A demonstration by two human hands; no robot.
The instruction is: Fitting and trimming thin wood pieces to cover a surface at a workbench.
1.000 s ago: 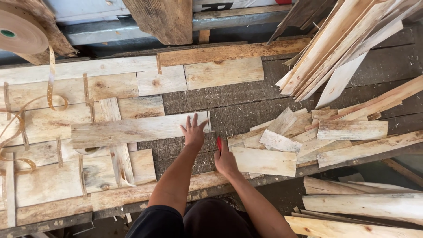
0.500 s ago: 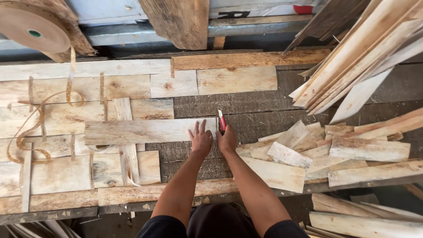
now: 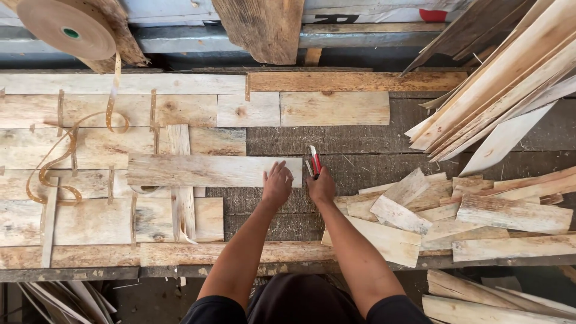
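Under left hand (image 3: 278,185), veneer strip (image 3: 204,170), red knife (image 3: 315,161) in right hand (image 3: 322,186)

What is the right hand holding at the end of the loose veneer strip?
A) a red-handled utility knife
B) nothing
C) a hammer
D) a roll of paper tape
A: the right hand grips a red-handled utility knife pointing away from the person, just past the right end of the loose veneer strip, on which the left hand lies flat.
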